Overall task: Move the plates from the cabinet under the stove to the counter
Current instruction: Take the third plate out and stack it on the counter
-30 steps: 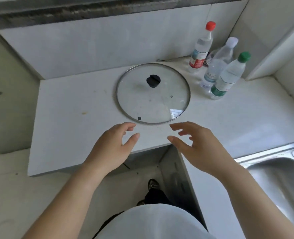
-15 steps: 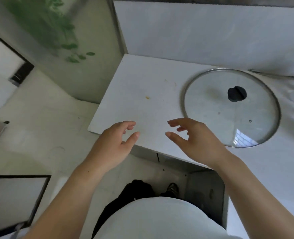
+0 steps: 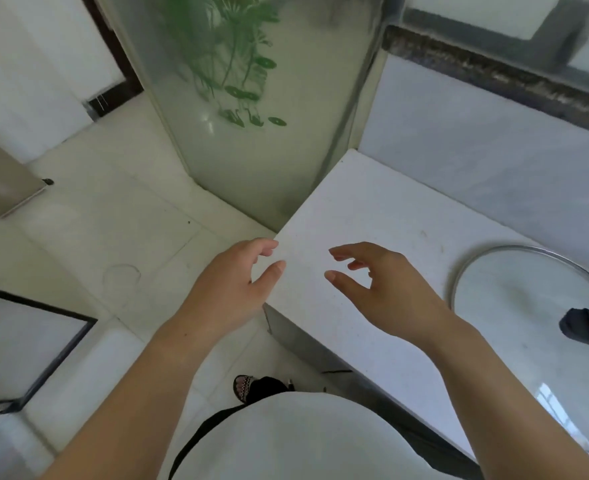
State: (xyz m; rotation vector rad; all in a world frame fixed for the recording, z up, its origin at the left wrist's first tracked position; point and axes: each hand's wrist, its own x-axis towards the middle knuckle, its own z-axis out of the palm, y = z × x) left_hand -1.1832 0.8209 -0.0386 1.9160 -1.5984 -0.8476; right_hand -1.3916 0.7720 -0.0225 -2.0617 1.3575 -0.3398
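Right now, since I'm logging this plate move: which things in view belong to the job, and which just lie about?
Job: counter, left hand and right hand, both empty; no plates in view.
Lying about: glass lid on the counter, frosted panel with green leaves.

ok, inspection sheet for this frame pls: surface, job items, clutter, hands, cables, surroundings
Surface: white stone counter, faint specks.
Job's things: nothing seen.
Clutter: round glass pot lid, metal rim, black knob, flat on counter.
Grippers: left hand and right hand relaxed, empty, near counter's corner.
Cables: nothing seen.
Surroundings: frosted glass panel with green leaf print; pale tiled floor; black-framed panel lower left.
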